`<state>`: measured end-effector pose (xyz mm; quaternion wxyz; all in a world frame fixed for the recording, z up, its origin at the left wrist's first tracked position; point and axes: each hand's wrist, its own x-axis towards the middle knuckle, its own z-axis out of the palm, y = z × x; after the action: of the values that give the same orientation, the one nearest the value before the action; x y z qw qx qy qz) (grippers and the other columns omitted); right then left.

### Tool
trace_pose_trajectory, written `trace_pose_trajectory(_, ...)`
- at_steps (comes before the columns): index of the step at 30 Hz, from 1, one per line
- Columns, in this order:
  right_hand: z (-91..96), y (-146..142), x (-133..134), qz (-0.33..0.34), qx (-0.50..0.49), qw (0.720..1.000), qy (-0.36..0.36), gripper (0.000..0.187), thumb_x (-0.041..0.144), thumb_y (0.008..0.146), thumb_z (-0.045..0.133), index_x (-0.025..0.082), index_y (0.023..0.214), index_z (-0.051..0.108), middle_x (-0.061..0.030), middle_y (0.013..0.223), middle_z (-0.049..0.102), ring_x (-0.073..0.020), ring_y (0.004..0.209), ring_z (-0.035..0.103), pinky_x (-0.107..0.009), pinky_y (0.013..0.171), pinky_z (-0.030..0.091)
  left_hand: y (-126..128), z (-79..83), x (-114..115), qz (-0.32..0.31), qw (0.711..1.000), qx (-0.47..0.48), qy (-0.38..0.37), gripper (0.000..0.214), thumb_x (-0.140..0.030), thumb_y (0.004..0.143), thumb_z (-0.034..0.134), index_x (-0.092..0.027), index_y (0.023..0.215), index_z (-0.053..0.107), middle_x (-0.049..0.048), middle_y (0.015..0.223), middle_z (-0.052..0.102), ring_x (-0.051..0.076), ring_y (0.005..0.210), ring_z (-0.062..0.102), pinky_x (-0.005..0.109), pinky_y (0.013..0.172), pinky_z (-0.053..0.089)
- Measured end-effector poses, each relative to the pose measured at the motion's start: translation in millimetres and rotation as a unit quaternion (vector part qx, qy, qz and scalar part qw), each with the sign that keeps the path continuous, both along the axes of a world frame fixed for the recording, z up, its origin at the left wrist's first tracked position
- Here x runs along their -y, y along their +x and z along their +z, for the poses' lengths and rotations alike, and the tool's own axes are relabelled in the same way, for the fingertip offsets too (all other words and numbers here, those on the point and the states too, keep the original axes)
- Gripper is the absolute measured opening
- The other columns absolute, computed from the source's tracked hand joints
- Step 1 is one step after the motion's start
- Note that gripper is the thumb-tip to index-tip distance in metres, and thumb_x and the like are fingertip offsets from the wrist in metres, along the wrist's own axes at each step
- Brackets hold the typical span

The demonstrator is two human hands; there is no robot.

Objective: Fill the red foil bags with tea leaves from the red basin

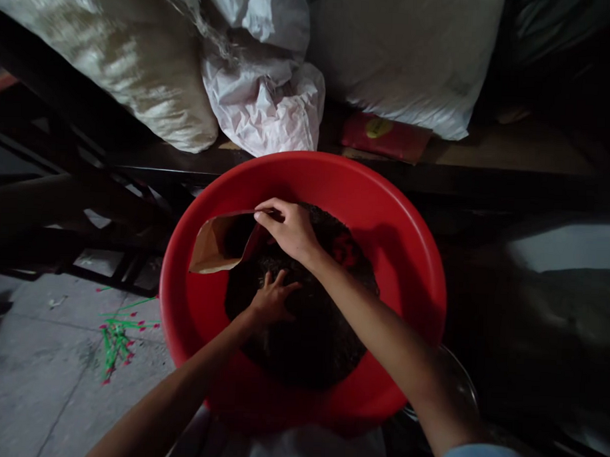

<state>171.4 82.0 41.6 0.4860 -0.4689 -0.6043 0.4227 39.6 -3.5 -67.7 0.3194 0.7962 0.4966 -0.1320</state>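
A large red tub stands before me with dark, loose material in its bottom; its kind is too dim to make out. My right hand pinches the upper rim of a brown paper bag, whose mouth gapes open inside the tub's left part. Just below the bag, my left hand spreads its fingers over the dark material, touching or nearly touching it. Some reddish pieces show in the material to the right of my right hand.
Behind the tub, a shelf bears white sacks and a flat red packet. Green sticks with red tips lie scattered on the tiled floor at left. A metal rim shows beside the tub at lower right.
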Motion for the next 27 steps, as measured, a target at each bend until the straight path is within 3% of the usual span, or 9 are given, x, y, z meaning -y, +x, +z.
trace_pose_trajectory(4, 1.6, -5, 4, -0.041, -0.02, 0.999, -0.014, 0.011, 0.019, 0.088, 0.068, 0.021, 0.094, 0.077, 0.001, 0.096, 0.079, -0.0177, 0.095, 0.074, -0.034, 0.1, 0.059, -5, 2.0, 20, 0.018, 0.999, 0.025, 0.033, 0.073, -0.021, 0.068, 0.089, -0.031, 0.137, 0.068, 0.013, 0.16, 0.049, 0.044, 0.147, 0.05, 0.071, 0.126, 0.029)
trace_pose_trajectory(7, 0.0, -5, 5, -0.046, -0.019, 0.998, -0.023, 0.016, 0.017, 0.087, 0.065, 0.021, 0.096, 0.078, 0.0006, 0.095, 0.079, -0.0179, 0.092, 0.075, -0.034, 0.096, 0.06, -15, 17.3, 31, 0.033, 0.997, 0.058, 0.047, 0.061, -0.016, 0.067, 0.085, -0.03, 0.125, 0.073, 0.0076, 0.145, 0.063, 0.037, 0.143, 0.055, 0.061, 0.126, 0.037)
trace_pose_trajectory(10, -4.3, 1, 7, -0.042, 0.003, 0.999, -0.021, 0.02, 0.012, 0.085, 0.064, 0.02, 0.096, 0.079, -0.0007, 0.097, 0.08, -0.0182, 0.094, 0.075, -0.035, 0.097, 0.059, -29, 54.5, 37, 0.052, 0.986, 0.141, 0.069, 0.052, -0.013, 0.067, 0.082, -0.028, 0.116, 0.073, 0.0047, 0.135, 0.066, 0.03, 0.135, 0.06, 0.046, 0.116, 0.052)
trace_pose_trajectory(12, -6.6, 7, 10, -0.037, 0.017, 0.999, -0.025, 0.022, 0.01, 0.085, 0.063, 0.02, 0.096, 0.079, -0.0012, 0.099, 0.081, -0.018, 0.094, 0.075, -0.033, 0.095, 0.058, -37, 90.3, 40, 0.06, 0.957, 0.264, 0.105, 0.042, -0.013, 0.07, 0.079, -0.026, 0.11, 0.073, 0.0061, 0.135, 0.062, 0.025, 0.122, 0.066, 0.039, 0.105, 0.057)
trace_pose_trajectory(15, -6.6, 14, 16, -0.032, 0.023, 0.999, -0.017, 0.026, 0.009, 0.088, 0.06, 0.021, 0.098, 0.08, -0.0012, 0.102, 0.081, -0.0172, 0.095, 0.075, -0.031, 0.094, 0.057, -45, 143.1, 34, 0.038, 0.911, 0.346, 0.222, 0.032, -0.017, 0.079, 0.076, -0.027, 0.109, 0.071, 0.0056, 0.135, 0.059, 0.024, 0.125, 0.063, 0.041, 0.11, 0.053)
trace_pose_trajectory(17, -5.4, 16, 22, -0.013, 0.038, 0.999, 0.0, 0.028, 0.009, 0.089, 0.059, 0.021, 0.101, 0.08, -0.0012, 0.103, 0.082, -0.0173, 0.096, 0.076, -0.031, 0.094, 0.057, -50, 164.4, 21, 0.021, 0.888, 0.334, 0.315, 0.033, -0.021, 0.081, 0.077, -0.028, 0.112, 0.071, 0.0057, 0.139, 0.057, 0.027, 0.134, 0.058, 0.045, 0.115, 0.05)
trace_pose_trajectory(20, -5.6, 16, 28, 0.007, 0.055, 0.998, 0.019, 0.032, 0.006, 0.088, 0.058, 0.022, 0.104, 0.08, -0.0009, 0.104, 0.082, -0.0172, 0.097, 0.076, -0.03, 0.095, 0.057, -57, 166.7, -7, -0.022, 0.894, 0.271, 0.356, 0.039, -0.025, 0.084, 0.074, -0.029, 0.123, 0.071, 0.0071, 0.143, 0.057, 0.029, 0.133, 0.06, 0.047, 0.114, 0.053)
trace_pose_trajectory(23, -8.4, 17, 30, -0.017, 0.054, 0.998, 0.023, 0.035, 0.006, 0.088, 0.056, 0.023, 0.108, 0.079, -0.0011, 0.106, 0.081, -0.0165, 0.096, 0.075, -0.031, 0.096, 0.057, -61, 149.6, -33, -0.064, 0.907, 0.178, 0.377, 0.04, -0.022, 0.086, 0.068, -0.029, 0.125, 0.074, 0.0089, 0.147, 0.06, 0.033, 0.131, 0.065, 0.048, 0.105, 0.06)
trace_pose_trajectory(27, -9.1, 25, 28, -0.036, 0.03, 0.999, -0.006, 0.033, 0.008, 0.086, 0.057, 0.021, 0.109, 0.077, -0.0028, 0.098, 0.08, -0.0169, 0.086, 0.074, -0.031, 0.085, 0.058, -61, 135.9, -49, -0.145, 0.917, 0.077, 0.364, 0.059, -0.01, 0.083, 0.061, -0.036, 0.135, 0.072, 0.0071, 0.163, 0.049, 0.04, 0.146, 0.054, 0.057, 0.114, 0.054)
